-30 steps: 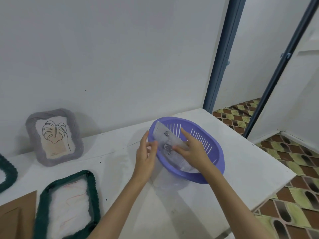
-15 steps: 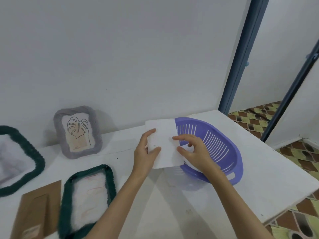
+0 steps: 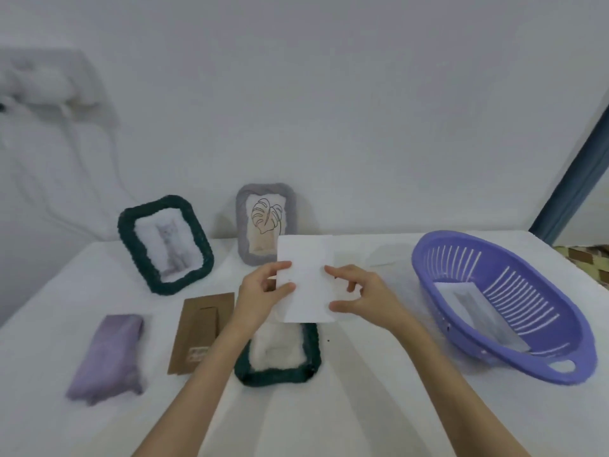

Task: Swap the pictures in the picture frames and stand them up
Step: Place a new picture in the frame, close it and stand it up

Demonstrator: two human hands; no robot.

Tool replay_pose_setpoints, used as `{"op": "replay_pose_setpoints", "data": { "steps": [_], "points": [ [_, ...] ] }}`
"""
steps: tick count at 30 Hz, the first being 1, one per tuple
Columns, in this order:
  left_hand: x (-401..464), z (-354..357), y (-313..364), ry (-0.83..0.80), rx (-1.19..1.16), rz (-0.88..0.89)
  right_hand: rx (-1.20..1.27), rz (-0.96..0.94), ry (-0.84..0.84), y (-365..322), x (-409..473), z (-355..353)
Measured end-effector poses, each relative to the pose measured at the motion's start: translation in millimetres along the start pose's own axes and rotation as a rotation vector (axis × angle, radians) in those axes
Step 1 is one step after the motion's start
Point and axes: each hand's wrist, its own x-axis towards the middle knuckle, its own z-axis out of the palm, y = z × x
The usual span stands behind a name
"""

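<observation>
Head view: your left hand (image 3: 263,291) is pinching the left edge of a white picture sheet (image 3: 306,278), and your right hand (image 3: 362,293) is pinching its right edge, holding it upright above the flat-lying dark green frame (image 3: 280,361). A brown backing board (image 3: 201,331) and a folded purple cloth (image 3: 108,356) are lying to the left; a purple basket (image 3: 504,308) is sitting to the right. Farther back, a green frame (image 3: 164,245) and a grey frame (image 3: 265,222) are standing against the wall
</observation>
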Motion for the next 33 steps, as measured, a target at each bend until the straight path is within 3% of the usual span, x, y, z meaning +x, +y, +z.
{"op": "replay_pose_setpoints", "data": {
  "steps": [7,15,22,33],
  "points": [
    [-18.8,-48.7,-27.9,-0.020,0.157,-0.141,-0.004,0.082,-0.130,3.2,1.7,49.9],
    [-29.0,-57.7,-51.2,-0.130,0.473,-0.175,-0.129,0.129,-0.203,10.9,-9.1,67.0],
    [-29.6,-58.3,-50.8,-0.173,0.587,-0.106,-0.230,0.146,-0.184,16.8,-15.6,70.1],
    [-34.1,-53.6,-63.6,-0.184,0.731,-0.060,-0.114,0.202,-0.019,19.0,-17.2,76.5]
  ]
}}
